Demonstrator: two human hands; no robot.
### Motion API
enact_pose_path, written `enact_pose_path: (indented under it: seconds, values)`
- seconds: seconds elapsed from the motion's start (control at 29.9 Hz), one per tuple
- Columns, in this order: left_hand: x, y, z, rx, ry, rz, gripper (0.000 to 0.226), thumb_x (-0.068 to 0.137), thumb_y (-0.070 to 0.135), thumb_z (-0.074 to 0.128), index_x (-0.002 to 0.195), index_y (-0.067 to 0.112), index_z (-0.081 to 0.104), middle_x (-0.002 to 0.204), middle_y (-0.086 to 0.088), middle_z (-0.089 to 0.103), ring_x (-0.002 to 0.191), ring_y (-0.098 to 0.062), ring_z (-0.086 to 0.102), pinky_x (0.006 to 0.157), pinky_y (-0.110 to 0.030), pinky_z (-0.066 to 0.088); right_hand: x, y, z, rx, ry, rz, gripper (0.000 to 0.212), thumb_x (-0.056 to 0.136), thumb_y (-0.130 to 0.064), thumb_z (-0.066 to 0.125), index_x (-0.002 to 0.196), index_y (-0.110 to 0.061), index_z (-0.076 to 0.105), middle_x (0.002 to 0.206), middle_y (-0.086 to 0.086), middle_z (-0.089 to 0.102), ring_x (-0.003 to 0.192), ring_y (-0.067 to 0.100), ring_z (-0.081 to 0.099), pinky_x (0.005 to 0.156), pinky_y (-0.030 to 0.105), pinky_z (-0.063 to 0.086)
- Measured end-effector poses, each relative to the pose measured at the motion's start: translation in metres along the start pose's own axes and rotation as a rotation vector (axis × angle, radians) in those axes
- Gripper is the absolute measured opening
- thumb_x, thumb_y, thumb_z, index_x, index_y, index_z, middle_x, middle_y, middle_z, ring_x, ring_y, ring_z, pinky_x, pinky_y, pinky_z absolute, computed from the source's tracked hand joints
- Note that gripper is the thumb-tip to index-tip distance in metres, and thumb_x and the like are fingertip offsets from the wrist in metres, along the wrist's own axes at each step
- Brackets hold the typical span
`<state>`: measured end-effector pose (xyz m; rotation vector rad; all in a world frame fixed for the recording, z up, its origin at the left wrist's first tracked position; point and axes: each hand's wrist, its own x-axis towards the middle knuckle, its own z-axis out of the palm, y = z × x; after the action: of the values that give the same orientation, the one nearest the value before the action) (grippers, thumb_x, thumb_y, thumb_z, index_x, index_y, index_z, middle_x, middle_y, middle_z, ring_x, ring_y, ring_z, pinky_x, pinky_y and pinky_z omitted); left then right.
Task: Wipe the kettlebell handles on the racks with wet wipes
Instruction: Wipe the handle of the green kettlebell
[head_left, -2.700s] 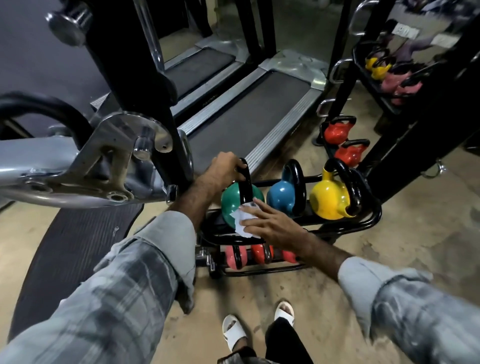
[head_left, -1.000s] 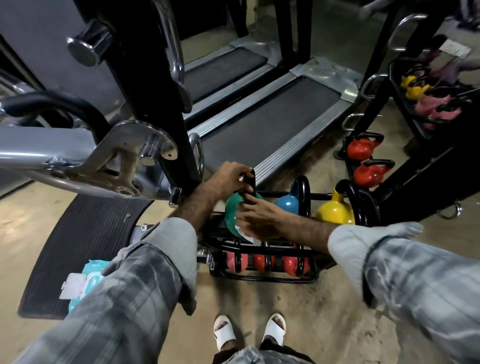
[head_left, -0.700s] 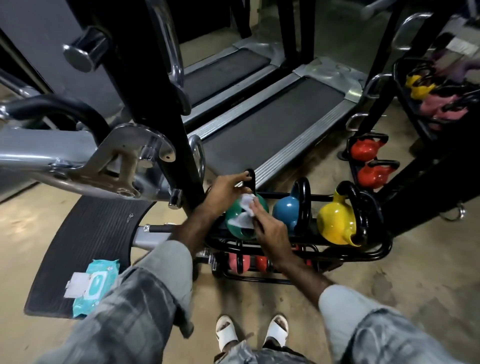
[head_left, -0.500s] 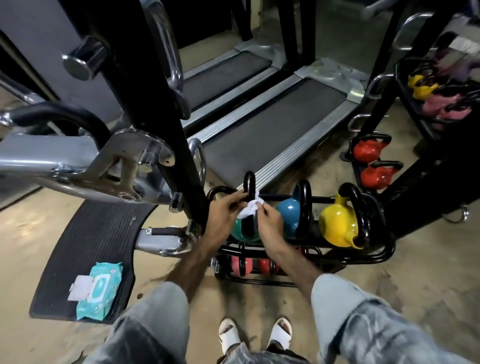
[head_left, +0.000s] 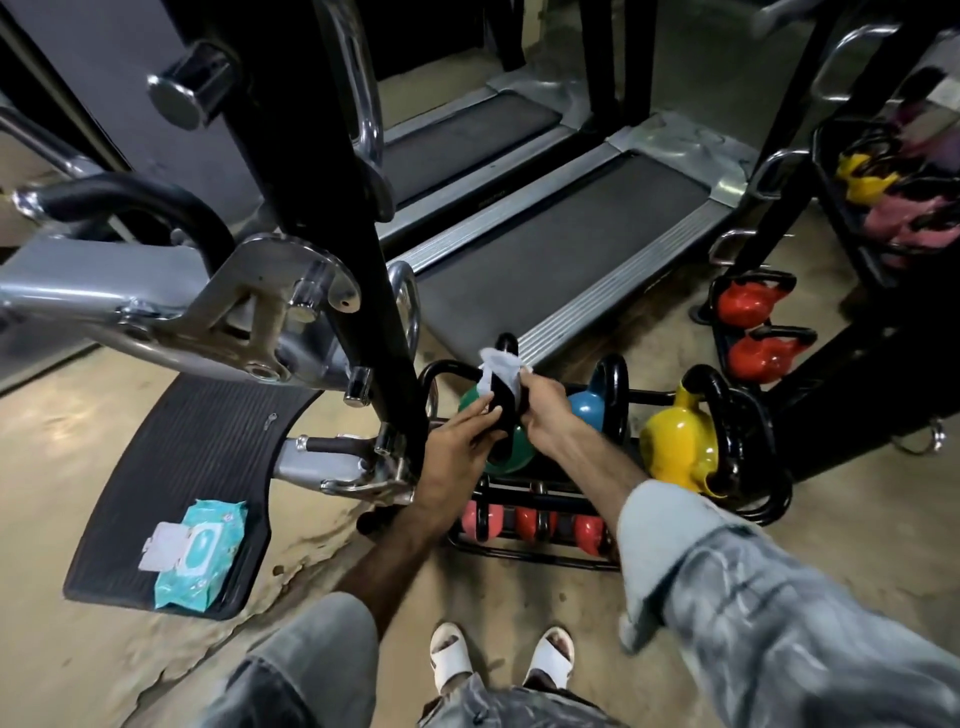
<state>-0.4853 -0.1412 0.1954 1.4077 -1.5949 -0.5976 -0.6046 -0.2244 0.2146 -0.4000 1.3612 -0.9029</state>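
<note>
On the low black rack (head_left: 769, 499), left hand (head_left: 457, 441) and right hand (head_left: 545, 410) both pinch a thin white wet wipe (head_left: 500, 370) draped over the green kettlebell's black handle (head_left: 506, 384). Limp, slippery wipe; heavy iron should stay put.

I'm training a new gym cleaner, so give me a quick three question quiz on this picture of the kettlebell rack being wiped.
1. True or false: both hands, left hand and right hand, hold the wet wipe at the green kettlebell.
2. Which kettlebell stands at the right end of the upper rack row? A) blue kettlebell B) yellow kettlebell C) a pink one
3. Fill in: the pack of wipes lies on a black ribbed ____.

Key: 1 true; 2 B; 3 mat.
</note>
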Motion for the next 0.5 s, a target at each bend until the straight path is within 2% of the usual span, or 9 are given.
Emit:
enact_pose_path:
  seconds: [0.13,0.3,0.37,0.43,0.5]
  values:
    - [0.001,0.001,-0.001,0.019,0.001,0.039,0.033,0.074,0.004,0.078,0.107,0.005,0.071,0.124,-0.004,0.063,0.109,-0.006,0.062,0.096,-0.032,0.051,0.012,-0.008,0.004,-0.004,-0.016,0.006,0.031,0.097,-0.022,0.051,0.112,0.0,0.066,0.103,0.015,0.072,0.083,0.025,0.068,0.086,0.039,0.054]
    - [0.002,-0.001,-0.002,0.022,0.018,0.002,0.033,0.073,0.004,0.079,0.105,0.005,0.072,0.12,-0.007,0.066,0.11,-0.002,0.059,0.098,-0.033,0.048,-0.017,0.02,-0.016,-0.098,-0.035,-0.032,0.022,0.095,-0.02,0.054,0.104,-0.01,0.071,0.095,0.012,0.074,0.083,0.024,0.07,0.079,0.037,0.056]
    - [0.002,0.001,-0.002,0.024,0.005,0.001,0.033,0.074,0.004,0.078,0.106,0.006,0.072,0.122,-0.005,0.065,0.11,-0.002,0.059,0.099,-0.032,0.048,-0.01,0.015,-0.011,-0.102,-0.007,-0.067,0.022,0.092,-0.019,0.056,0.105,-0.01,0.072,0.095,0.012,0.074,0.085,0.026,0.071,0.079,0.037,0.058]
    - [0.002,0.003,-0.003,0.036,-0.024,-0.006,0.035,0.074,0.006,0.079,0.108,0.007,0.071,0.125,-0.004,0.063,0.11,-0.004,0.061,0.099,-0.029,0.049,0.002,-0.001,0.001,-0.082,0.028,-0.076,0.024,0.091,-0.019,0.056,0.106,-0.008,0.071,0.093,0.013,0.075,0.082,0.025,0.072,0.071,0.033,0.059]
    - [0.002,0.004,-0.005,0.058,-0.05,-0.018,0.036,0.075,0.009,0.078,0.11,0.008,0.07,0.127,-0.003,0.063,0.111,-0.006,0.062,0.1,-0.027,0.048,0.012,-0.011,0.011,-0.091,-0.013,-0.097,0.028,0.095,-0.022,0.051,0.104,-0.008,0.073,0.092,0.013,0.075,0.082,0.027,0.071,0.067,0.03,0.058]
